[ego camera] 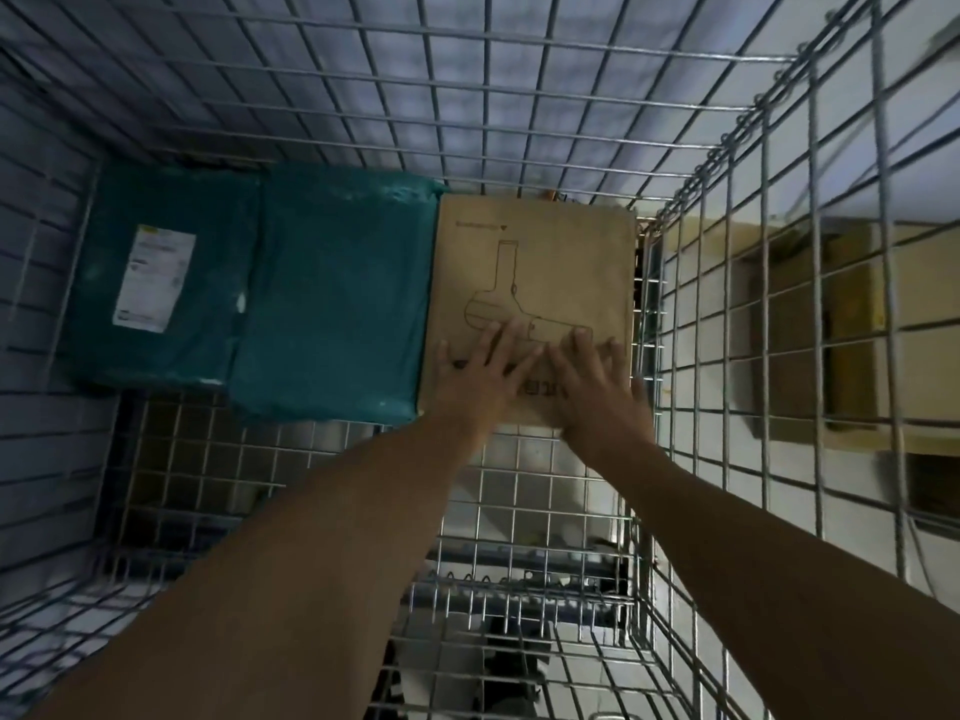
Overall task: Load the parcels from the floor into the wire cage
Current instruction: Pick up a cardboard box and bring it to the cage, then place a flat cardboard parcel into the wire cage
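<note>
Inside the wire cage (519, 148) three parcels lie in a row along the far wall. A brown cardboard box (540, 262) with a line drawing sits at the right, against the cage's right side. My left hand (483, 371) and my right hand (597, 387) both rest flat on its near end, fingers straight and spread. To its left lies a teal plastic parcel (337, 293). Further left is another teal parcel (161, 283) with a white label.
The cage's mesh floor (218, 470) is bare in front of the parcels. Beyond the right mesh wall (779, 356), cardboard boxes (841, 335) stand on the light floor outside. Dark frame parts show beneath the mesh near me.
</note>
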`<state>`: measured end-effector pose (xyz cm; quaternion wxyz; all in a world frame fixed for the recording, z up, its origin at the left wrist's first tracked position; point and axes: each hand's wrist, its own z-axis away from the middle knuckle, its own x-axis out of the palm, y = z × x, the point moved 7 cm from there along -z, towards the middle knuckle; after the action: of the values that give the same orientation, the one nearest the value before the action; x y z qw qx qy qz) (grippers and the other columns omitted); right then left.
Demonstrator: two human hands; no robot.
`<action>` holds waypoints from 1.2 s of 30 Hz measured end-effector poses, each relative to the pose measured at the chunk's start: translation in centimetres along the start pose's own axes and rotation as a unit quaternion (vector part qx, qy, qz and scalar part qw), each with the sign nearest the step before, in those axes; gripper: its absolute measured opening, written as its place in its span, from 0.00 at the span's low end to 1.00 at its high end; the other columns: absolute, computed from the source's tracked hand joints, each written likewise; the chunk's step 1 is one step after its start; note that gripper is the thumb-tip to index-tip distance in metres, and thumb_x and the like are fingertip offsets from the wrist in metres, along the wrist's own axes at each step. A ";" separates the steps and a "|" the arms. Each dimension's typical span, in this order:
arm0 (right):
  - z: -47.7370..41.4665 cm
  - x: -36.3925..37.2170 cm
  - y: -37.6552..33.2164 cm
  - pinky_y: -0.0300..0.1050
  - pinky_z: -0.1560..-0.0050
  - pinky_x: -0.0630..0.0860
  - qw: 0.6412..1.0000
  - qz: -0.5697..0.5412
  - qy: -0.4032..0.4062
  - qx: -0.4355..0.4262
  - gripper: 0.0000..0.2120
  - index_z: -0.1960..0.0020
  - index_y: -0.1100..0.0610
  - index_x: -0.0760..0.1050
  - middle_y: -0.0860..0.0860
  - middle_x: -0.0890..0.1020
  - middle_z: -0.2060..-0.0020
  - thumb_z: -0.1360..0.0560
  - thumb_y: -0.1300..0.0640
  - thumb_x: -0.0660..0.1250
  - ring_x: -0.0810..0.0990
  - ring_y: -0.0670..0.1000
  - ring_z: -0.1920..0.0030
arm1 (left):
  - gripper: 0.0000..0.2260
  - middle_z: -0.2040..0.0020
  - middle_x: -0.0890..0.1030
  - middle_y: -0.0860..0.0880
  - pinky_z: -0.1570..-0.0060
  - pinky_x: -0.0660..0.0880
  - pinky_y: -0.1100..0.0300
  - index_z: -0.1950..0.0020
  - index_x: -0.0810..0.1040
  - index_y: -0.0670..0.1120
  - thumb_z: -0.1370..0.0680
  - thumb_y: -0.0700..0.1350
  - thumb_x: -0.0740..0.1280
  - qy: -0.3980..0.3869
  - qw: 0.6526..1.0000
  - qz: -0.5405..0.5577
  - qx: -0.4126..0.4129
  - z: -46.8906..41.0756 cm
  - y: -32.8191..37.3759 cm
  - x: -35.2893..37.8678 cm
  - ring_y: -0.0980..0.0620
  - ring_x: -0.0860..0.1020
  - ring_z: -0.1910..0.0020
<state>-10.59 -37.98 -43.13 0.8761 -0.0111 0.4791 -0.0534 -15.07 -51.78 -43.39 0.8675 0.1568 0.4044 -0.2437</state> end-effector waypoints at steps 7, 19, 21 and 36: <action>0.4 -0.8 -1.6 0.67 0.22 0.48 0.997 -0.032 -0.059 0.041 0.50 0.19 0.45 0.34 0.50 0.32 0.20 0.23 0.42 0.69 0.38 0.65 0.20 | 0.45 0.17 0.35 0.47 0.22 0.46 0.34 0.17 0.39 0.55 0.21 0.57 0.69 0.025 0.999 -0.031 0.033 0.6 -0.6 -1.2 0.44 0.36 0.18; 7.8 -25.7 -4.9 0.59 0.21 0.53 0.997 -0.065 -0.035 0.028 0.33 0.17 0.49 0.49 0.51 0.51 0.17 0.17 0.35 0.44 0.53 0.56 0.19 | 0.31 0.16 0.52 0.47 0.20 0.40 0.48 0.16 0.53 0.48 0.15 0.63 0.44 0.143 0.985 0.046 -0.084 14.3 -6.5 -26.7 0.47 0.48 0.17; 11.2 -34.6 -6.0 0.59 0.21 0.51 0.998 -0.047 0.022 0.023 0.32 0.17 0.49 0.49 0.50 0.51 0.17 0.17 0.36 0.43 0.51 0.56 0.19 | 0.31 0.16 0.52 0.48 0.20 0.40 0.47 0.16 0.54 0.49 0.15 0.63 0.43 0.175 0.981 0.034 -0.078 19.0 -6.3 -35.0 0.47 0.49 0.17; 56.6 -91.3 -8.9 0.60 0.20 0.43 0.913 0.045 0.398 0.084 0.33 0.17 0.48 0.48 0.49 0.50 0.17 0.18 0.34 0.41 0.47 0.54 0.18 | 0.33 0.16 0.49 0.51 0.21 0.37 0.43 0.16 0.52 0.52 0.17 0.66 0.38 0.455 0.886 -0.082 -0.041 66.2 4.3 -84.9 0.49 0.46 0.17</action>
<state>-12.60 -39.17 64.60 0.6122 0.1059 0.7817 -0.0538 -18.37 -54.13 64.29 0.5711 0.1814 0.7754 -0.1994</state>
